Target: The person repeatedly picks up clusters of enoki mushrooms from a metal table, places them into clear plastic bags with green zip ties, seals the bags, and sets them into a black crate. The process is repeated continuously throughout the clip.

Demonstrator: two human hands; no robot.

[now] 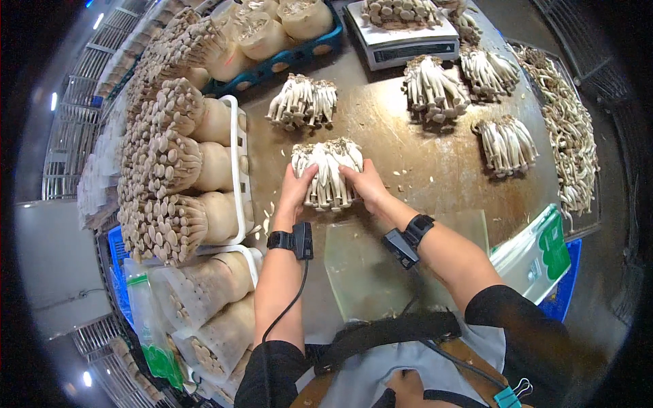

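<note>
Between my two hands is a cluster of pale-stemmed mushrooms [329,173], its stems pointing towards me and its cut base facing away. My left hand [298,186] grips its left side with the thumb on top, and my right hand [365,183] grips the right side the same way. Just beyond lies another mushroom cluster [302,102]. Further clusters [436,92] rest to the right, in front of a digital scale [413,51] that bears a mushroom cluster [400,13]. The undersides of the held cluster and my fingertips are hidden.
Mushrooms growing from bottles [217,163] fill a white crate [237,168] at left. Behind stands a teal crate [285,64] of bottles. A translucent sheet [357,270] lies before me. Printed plastic bags [541,255] and a container of loose mushrooms [571,132] are at right.
</note>
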